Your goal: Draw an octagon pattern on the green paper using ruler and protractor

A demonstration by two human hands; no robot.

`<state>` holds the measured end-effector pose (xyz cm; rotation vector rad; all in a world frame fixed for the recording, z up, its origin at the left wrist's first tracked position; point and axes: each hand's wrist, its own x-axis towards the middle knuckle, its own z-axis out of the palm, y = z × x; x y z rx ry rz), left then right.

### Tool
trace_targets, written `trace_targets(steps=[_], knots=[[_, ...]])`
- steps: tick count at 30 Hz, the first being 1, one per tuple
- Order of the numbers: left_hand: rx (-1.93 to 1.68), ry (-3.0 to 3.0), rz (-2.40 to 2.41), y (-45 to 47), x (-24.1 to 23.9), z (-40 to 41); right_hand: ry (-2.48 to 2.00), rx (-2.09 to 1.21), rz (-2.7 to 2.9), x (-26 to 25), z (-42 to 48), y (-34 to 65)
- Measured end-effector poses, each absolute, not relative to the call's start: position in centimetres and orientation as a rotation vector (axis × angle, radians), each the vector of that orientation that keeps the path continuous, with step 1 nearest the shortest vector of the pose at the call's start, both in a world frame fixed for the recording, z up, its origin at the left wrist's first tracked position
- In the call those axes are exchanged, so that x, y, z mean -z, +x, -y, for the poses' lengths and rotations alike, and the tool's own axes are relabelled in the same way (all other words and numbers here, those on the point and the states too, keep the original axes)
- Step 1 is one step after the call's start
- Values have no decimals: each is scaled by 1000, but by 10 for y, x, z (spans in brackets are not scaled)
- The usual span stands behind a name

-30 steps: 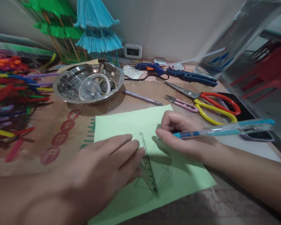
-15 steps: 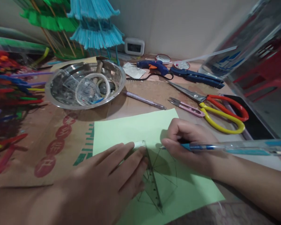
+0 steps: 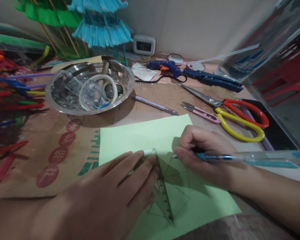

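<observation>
Left hand (image 3: 115, 186): flat, still pinning set square (image 3: 168, 185) on green paper (image 3: 130, 136).
Right hand (image 3: 205, 156): grip holds pen (image 3: 240, 156); tip has edged along the square.

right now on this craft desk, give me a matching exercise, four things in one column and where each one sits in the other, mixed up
Things:
1. clear set square
2. blue pen
3. glue gun
4. tape rolls

Places:
a. inside the steel bowl
b. gripped in the right hand
c. pinned flat on the green paper under the left hand
d. far side of the desk, by the wall

Pairs: 1-c, 2-b, 3-d, 4-a
</observation>
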<state>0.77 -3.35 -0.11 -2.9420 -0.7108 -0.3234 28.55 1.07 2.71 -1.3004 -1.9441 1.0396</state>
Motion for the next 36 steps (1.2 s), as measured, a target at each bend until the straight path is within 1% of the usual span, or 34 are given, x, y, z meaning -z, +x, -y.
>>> trace_targets(steps=[5, 8, 11, 14, 21, 23, 24, 27, 30, 33, 36], knots=[[341, -2911, 750, 9, 1, 35, -1274, -1015, 1954, -24, -13, 288], [255, -2960, 828, 11, 1, 33, -1271, -1022, 1958, -26, -13, 287], [184, -2984, 795, 13, -1, 28, -1260, -1033, 1951, -27, -12, 287], [255, -2930, 740, 18, -4, 24, -1299, -1053, 1944, -28, -13, 287], [529, -2894, 876, 18, -10, 16, -1248, -1097, 1937, -27, -13, 290], [562, -2958, 901, 16, -10, 10, -1216, -1006, 1962, -28, -15, 291], [570, -2998, 914, 15, -10, 8, -1167, -911, 2016, -28, -17, 293], [603, -3089, 958, 14, -11, 1, -940, -480, 2256, -26, -29, 301], [571, -3257, 1094, 16, -16, -6, -965, -180, 2388, -19, -47, 315], [568, -3415, 1328, 19, -23, -16, -1052, -108, 2409, -18, -57, 325], [684, -3381, 1449, 19, -28, -27, -1148, -254, 2276, -33, -51, 321]])
